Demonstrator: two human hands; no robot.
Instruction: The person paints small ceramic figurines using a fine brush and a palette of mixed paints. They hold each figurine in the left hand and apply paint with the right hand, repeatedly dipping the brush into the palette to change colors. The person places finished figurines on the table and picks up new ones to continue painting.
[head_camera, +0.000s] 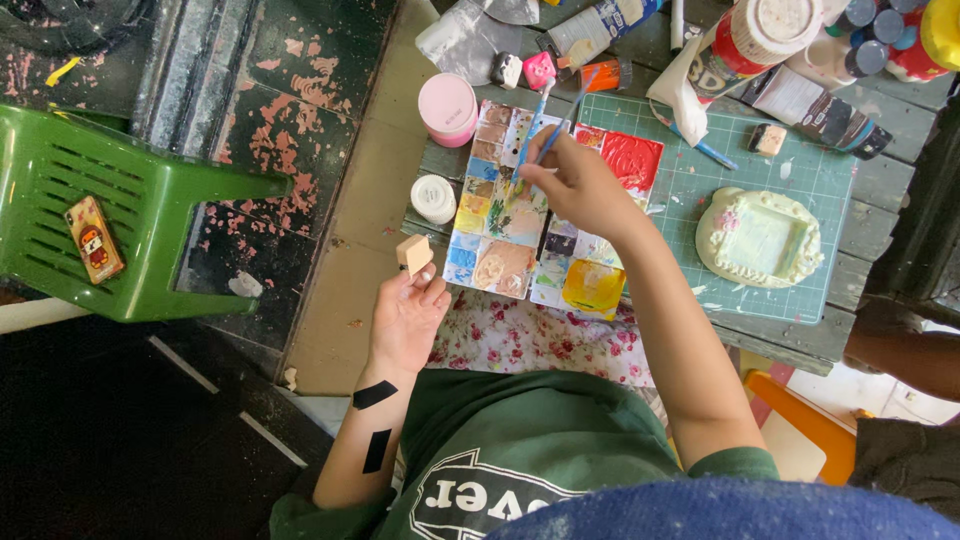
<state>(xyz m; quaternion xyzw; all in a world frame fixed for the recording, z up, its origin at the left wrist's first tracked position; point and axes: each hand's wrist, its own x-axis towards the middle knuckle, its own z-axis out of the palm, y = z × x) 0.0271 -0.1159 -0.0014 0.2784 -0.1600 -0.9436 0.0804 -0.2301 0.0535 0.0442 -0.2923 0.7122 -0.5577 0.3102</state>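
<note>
My left hand (408, 312) holds a small beige cube-shaped piece (413, 253) at its fingertips, just left of the paint palette (520, 225). My right hand (580, 185) grips two thin blue-handled brushes (545, 125) whose tips touch a greenish well in the middle of the palette. The palette is a white tray of square wells with blue, yellow, brown and red paint. To its right, on a green cutting mat (700, 180), lies a pale ornate frame-shaped piece (760, 238).
A pink-lidded jar (447, 108) and a small white jar (433, 198) stand left of the palette. Paint bottles and tubes (850, 40) crowd the far table edge. A green plastic stool (130, 200) with a phone (94, 238) stands at the left. Another person's arm (905, 355) shows at the right.
</note>
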